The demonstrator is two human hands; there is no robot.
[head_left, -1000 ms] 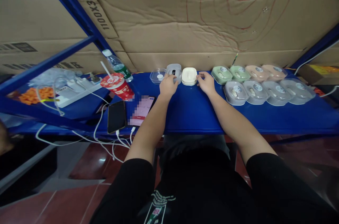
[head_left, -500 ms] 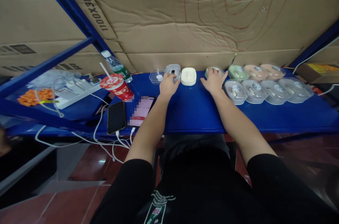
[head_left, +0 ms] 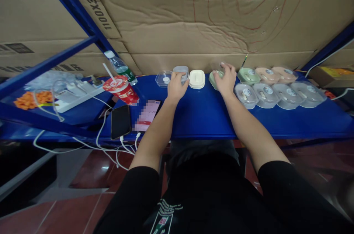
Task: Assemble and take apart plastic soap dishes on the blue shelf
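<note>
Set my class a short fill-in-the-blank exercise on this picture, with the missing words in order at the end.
The right hand is at a container coloured ____.
The dark-screened phone lies to the ____ of the left hand.
A white ____ sticks out of the red cup.
The nearer row at right has ____ lidded grey containers.

Missing words: green; left; straw; four.

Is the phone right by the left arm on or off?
On: that phone has a lit, pinkish screen with a red strip. The black-screened phone beside it looks dark.
</note>
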